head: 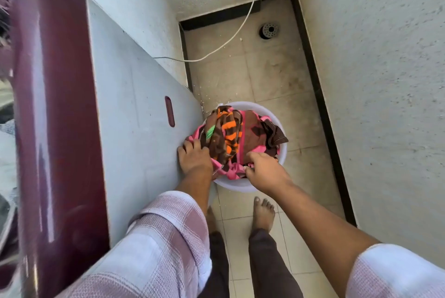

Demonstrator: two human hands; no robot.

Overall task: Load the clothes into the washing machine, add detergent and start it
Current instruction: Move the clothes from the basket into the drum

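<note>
Arms reach down, palms down, left hand (195, 158) gripping the clothes (231, 136) at one edge, right hand (265, 172) pinching their near pink hem, the rounded heap filling a white basin (237, 187) on the floor (267, 76) beside the washing machine (134, 110).

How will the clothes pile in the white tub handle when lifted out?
Likely floppy: the clothes pile lies crumpled, with folds draping over the tub rim. Probably tangled, so pieces may trail or drop. Seemingly bulky: the left hand and right hand both grip it.
</note>
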